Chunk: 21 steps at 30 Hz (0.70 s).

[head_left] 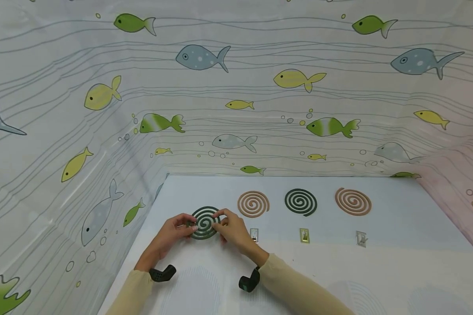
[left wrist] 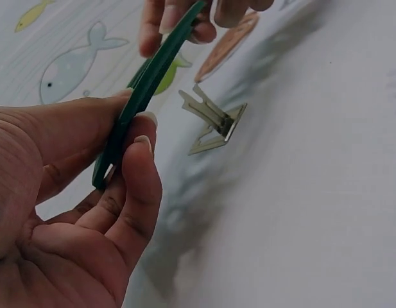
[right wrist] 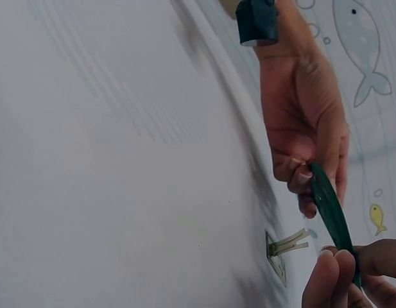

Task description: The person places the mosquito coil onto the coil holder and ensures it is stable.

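Note:
A dark green mosquito coil is held up off the table by both hands. My left hand pinches its left edge between thumb and fingers. At the opposite edge, my right hand pinches it the same way. The left wrist view shows the coil nearly edge-on and tilted. Below it, apart from the coil, a small metal coil stand lies on the table with its split prongs raised. This stand also shows in the right wrist view; in the head view it is hidden.
Along the back of the white table lie a brown coil, another green coil and another brown coil. Before them sit a metal stand, a gold-toned stand and a silvery stand. Fish-printed sheeting encloses the table.

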Available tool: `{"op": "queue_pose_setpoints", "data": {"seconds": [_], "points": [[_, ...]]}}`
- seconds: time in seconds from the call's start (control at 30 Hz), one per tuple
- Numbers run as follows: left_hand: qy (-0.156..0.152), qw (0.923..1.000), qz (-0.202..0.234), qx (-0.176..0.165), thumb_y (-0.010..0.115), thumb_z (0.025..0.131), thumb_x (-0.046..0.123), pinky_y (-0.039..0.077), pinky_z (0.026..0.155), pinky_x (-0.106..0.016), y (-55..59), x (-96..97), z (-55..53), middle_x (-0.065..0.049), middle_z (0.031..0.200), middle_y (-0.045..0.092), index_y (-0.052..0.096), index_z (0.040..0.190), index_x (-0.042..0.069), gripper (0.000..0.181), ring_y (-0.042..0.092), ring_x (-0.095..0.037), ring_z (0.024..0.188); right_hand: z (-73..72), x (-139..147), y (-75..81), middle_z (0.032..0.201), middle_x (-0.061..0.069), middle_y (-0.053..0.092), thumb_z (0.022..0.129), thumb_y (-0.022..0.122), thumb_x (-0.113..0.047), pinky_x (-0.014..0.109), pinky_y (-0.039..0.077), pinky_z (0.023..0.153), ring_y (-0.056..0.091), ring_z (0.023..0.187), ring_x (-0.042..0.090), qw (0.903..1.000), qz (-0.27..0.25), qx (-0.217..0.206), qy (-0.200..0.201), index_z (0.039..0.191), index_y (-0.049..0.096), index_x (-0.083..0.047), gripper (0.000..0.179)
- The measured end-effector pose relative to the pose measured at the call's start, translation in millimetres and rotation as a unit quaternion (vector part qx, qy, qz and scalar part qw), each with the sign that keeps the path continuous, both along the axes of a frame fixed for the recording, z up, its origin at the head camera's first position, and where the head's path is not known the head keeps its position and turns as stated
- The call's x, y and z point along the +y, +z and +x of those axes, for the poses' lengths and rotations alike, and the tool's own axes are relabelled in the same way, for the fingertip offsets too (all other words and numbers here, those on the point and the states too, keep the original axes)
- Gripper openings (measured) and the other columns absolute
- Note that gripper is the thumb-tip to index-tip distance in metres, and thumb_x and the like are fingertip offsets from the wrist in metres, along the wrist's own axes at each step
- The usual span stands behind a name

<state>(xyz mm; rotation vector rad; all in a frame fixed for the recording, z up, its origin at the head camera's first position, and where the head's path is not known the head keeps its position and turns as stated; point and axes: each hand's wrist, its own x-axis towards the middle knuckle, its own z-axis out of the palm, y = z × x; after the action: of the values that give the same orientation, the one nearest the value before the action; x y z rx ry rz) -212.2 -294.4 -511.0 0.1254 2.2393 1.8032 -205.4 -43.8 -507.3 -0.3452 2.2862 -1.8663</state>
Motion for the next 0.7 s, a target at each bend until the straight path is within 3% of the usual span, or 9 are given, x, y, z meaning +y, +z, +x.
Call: {"op": "queue_pose_setpoints", "data": {"seconds": [0.3,0.53,0.7], "points": [[-0.008,0.9999,0.0,0.011,0.078,0.093,0.014,0.056,0.069,-0.034,-8.7,4.3,6.1,-0.014,0.109,0.062,0.064,0.123,-0.002,0.037,0.061,-0.018,0.075,6.2,-1,-6.4,0.076,0.016,0.066,0.096,0.072,-0.009,0.029,0.05,0.045,0.057,0.043,0.013,0.9998,-0.015,-0.012,-0.003,0.12,0.066,-0.01,0.025],[-0.013,0.9998,0.002,0.014,0.077,0.094,0.012,0.055,0.069,-0.034,-9.0,5.7,8.3,-0.018,0.109,0.061,0.06,0.123,-0.007,0.039,0.06,-0.017,0.075,9.6,-4,-8.2,0.073,0.013,0.062,0.096,0.071,-0.008,0.035,0.055,0.045,0.057,0.042,0.013,0.9994,-0.024,-0.024,0.003,0.122,0.065,-0.007,0.026],[-0.016,0.9997,0.01,0.014,0.076,0.094,0.01,0.055,0.068,-0.033,-9.4,7.1,8.5,-0.015,0.107,0.061,0.06,0.123,-0.008,0.038,0.06,-0.015,0.074,11.9,-4,-7.9,0.073,0.012,0.062,0.097,0.07,-0.008,0.036,0.055,0.045,0.057,0.042,0.013,0.9992,-0.026,-0.029,0.005,0.122,0.064,-0.008,0.026]]}}
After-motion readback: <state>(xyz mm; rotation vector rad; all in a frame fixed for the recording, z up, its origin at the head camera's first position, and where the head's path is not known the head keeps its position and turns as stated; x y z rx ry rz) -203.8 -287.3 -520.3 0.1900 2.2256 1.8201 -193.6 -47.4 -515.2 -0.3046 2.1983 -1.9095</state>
